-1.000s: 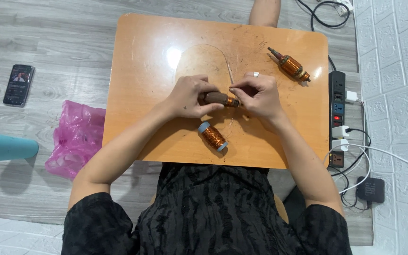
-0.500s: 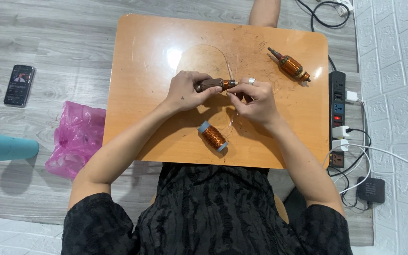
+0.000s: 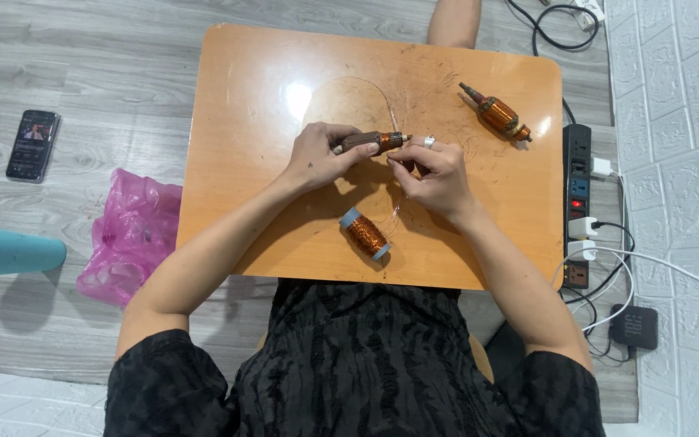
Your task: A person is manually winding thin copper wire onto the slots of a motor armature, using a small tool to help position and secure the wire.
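My left hand [image 3: 317,155] grips the armature [image 3: 374,142] level over desk [image 3: 244,162] centre | right hand [image 3: 438,174] pinches thin copper wire [image 3: 396,212], apparently for tension | spool [image 3: 365,234] near front edge.

The wooden table [image 3: 269,105] is shining smooth and glossy. The copper wire spool [image 3: 365,234] is gleaming like metal. The pink plastic bag [image 3: 127,235] is looking thin and crinkly.
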